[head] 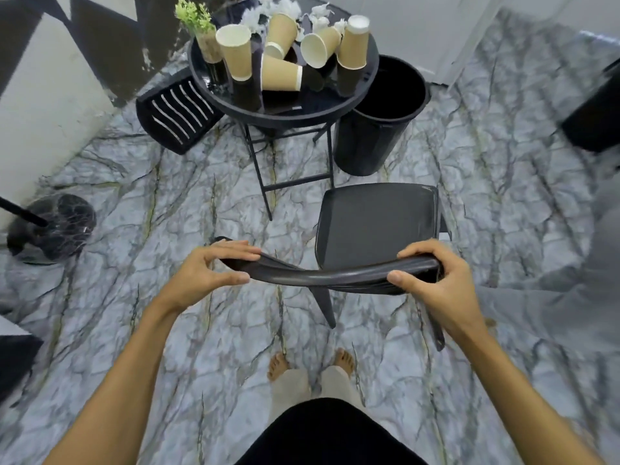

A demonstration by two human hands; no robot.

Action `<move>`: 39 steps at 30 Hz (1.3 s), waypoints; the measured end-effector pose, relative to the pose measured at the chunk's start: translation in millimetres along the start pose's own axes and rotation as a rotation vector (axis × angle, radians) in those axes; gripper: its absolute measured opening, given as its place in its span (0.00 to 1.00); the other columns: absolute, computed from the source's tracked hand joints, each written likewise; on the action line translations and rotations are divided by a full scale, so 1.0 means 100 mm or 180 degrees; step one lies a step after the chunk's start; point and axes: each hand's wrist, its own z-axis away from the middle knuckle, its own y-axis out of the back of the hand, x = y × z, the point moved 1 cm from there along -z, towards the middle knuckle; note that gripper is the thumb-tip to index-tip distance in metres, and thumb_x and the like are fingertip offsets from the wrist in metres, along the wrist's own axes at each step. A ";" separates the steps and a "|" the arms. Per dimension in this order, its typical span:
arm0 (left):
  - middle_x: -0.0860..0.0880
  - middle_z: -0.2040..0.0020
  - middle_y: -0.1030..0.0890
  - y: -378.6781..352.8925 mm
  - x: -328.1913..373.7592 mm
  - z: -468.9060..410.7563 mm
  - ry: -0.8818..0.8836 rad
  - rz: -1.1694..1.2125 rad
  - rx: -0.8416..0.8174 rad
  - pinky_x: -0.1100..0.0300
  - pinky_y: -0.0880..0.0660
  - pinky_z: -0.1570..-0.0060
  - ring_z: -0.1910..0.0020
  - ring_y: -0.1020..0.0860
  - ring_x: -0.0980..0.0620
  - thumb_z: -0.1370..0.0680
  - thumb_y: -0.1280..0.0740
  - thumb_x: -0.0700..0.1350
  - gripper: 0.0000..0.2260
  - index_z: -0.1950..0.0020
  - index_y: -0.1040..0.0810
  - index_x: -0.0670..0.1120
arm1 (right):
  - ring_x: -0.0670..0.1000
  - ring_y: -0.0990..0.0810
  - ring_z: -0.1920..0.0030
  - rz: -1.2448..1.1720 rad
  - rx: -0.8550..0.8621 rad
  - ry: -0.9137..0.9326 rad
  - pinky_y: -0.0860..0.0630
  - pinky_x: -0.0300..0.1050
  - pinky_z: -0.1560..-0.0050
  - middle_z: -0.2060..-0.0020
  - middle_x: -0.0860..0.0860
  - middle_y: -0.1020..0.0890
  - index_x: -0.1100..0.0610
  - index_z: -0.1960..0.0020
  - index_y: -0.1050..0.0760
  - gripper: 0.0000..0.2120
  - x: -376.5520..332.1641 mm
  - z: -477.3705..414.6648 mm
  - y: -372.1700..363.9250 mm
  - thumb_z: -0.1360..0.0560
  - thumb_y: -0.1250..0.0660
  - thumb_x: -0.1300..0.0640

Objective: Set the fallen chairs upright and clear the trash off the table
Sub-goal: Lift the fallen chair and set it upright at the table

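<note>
A black plastic chair (375, 223) stands upright in front of me, its seat facing the table. My left hand (214, 270) grips the left end of its curved backrest top, and my right hand (432, 280) grips the right end. A second black chair (177, 112) with a slatted back lies tipped on the floor, left of the table. The round black table (285, 109) holds several brown paper cups (281, 73), some upright and some lying on their sides, with crumpled white paper (285, 8) at the back.
An open black trash bin (379, 129) stands just right of the table. A small potted green plant (201, 28) sits on the table's left edge. A dark round stand base (53, 229) is at the left. My bare feet (312, 364) stand on marble floor.
</note>
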 end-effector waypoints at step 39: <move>0.53 0.58 0.18 -0.54 0.47 -0.62 -0.0564 0.1522 0.0980 0.63 0.22 0.56 0.57 0.20 0.55 0.39 0.24 0.41 0.09 0.61 0.16 0.51 | 0.48 0.20 0.60 -0.1818 -0.0045 -0.0222 0.23 0.37 0.58 0.62 0.48 0.18 0.51 0.62 0.20 0.14 0.60 -0.84 1.29 0.36 0.33 0.70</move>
